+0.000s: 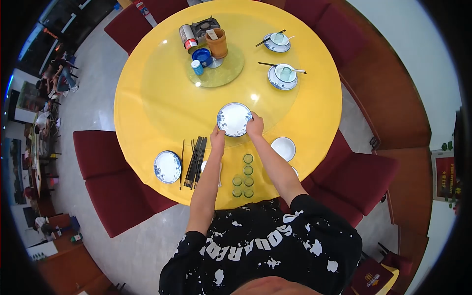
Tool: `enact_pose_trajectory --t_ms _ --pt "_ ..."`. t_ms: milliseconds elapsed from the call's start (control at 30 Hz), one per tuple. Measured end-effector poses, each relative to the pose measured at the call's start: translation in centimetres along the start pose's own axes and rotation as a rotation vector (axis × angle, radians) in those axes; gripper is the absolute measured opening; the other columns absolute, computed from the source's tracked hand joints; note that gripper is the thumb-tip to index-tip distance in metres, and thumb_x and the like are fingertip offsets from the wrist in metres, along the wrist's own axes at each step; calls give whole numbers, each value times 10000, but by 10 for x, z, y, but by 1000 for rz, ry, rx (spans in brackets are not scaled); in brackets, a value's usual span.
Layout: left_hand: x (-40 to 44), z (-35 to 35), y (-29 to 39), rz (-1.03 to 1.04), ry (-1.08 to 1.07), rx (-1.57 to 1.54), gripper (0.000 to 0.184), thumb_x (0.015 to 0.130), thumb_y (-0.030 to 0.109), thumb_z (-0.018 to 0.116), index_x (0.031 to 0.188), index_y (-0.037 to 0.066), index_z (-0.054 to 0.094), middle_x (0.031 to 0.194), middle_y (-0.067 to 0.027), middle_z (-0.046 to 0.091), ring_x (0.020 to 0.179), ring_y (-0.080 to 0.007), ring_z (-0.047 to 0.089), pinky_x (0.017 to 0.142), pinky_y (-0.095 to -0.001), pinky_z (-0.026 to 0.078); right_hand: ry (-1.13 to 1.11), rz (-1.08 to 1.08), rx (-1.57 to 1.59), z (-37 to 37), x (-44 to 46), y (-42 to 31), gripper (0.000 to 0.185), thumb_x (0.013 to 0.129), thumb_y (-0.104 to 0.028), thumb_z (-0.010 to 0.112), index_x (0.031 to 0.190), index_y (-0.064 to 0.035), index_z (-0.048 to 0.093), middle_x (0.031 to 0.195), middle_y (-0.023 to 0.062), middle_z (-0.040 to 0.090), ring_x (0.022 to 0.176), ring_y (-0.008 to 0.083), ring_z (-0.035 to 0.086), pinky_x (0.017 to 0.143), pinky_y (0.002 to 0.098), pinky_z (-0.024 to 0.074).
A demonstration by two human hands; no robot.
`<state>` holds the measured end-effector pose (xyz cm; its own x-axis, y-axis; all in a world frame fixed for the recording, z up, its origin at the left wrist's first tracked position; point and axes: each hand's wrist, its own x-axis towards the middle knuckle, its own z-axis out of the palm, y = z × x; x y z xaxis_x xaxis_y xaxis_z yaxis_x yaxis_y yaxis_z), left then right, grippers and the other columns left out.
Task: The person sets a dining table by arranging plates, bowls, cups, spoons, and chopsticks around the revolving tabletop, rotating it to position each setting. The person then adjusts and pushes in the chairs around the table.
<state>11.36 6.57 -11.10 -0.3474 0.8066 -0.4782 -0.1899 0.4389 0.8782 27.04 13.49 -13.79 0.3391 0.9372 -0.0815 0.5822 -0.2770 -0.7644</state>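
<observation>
Above the near half of the yellow table (147, 98), holds a blue-patterned white plate (234, 119) level with both hands, pattern side up. With the left hand (218, 138), pinches the near left part of the rim, fingers closed in around it; with the right hand (254, 126), clasps the right edge, opened only as wide as the rim needs. Cannot tell how the fingertips sit beneath.

Near left, more patterned plate: a similar dish (167, 167), with dark chopsticks (195, 162) bunched just beside it. Between the forearms, six greenish glass cups (248, 170) in two rows, without visible contents. Just right of the right forearm, a plain white bowl (283, 149), apparently with nothing in it.

At far right, two place settings, one beyond the other: in the nearer bowl (286, 73), a greenish cup, and likewise in the farther bowl (279, 39); under each, a patterned saucer, with chopsticks and a white spoon alongside. At far left of these, on the glass turntable (226, 76), a brown holder (217, 44) with a pale card-like piece in it, beside a blue dish (202, 57), a blue-and-white container (197, 67), a canister (188, 38) and a portable stove (204, 28).
</observation>
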Motion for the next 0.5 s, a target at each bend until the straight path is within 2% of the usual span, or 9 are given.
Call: enact_pose_trajectory --t_ms 100,167,300,333,433,500 --pt "2 -5 -2 -86 10 98 610 887 182 576 1478 122 440 987 -31 618 758 -128 536 608 -273 431 -31 -20 15 3 1 4 398 861 -101 556 1245 -127 654 981 246 636 923 410 623 863 472 506" --pt "4 -8 -8 -113 21 77 630 898 198 579 1501 140 406 1040 -44 635 791 -145 553 635 -286 448 -124 8 0 2 1 1 396 872 -106 565 1259 -123 645 1053 254 610 996 409 608 887 463 498" --pt "-11 -13 6 -127 9 120 643 914 184 571 1521 132 365 1110 -47 629 809 -142 574 654 -291 470 -248 60 20 -9 8 -3 440 873 -169 604 1304 -80 600 1141 261 591 1071 409 585 929 458 480" --pt "-14 -28 1 -94 -1 154 625 930 194 569 1516 114 368 1132 -52 627 815 -137 585 656 -284 467 -201 76 67 -18 -1 0 466 869 -186 615 1315 -58 581 1157 262 588 1085 406 580 941 454 473" --pt "-60 -59 6 19 100 139 520 943 150 559 1431 10 445 1010 -48 622 783 -104 570 665 -255 462 -112 66 223 -76 -11 -9 574 856 -236 647 1342 34 506 1214 250 579 1158 379 547 1007 444 426" --pt "-98 -86 0 81 180 132 451 940 122 547 1372 7 489 988 -50 624 774 -104 566 668 -252 466 -85 -132 -94 -116 -21 18 644 828 -313 678 1369 -18 492 1334 245 492 1260 409 447 1028 536 377"
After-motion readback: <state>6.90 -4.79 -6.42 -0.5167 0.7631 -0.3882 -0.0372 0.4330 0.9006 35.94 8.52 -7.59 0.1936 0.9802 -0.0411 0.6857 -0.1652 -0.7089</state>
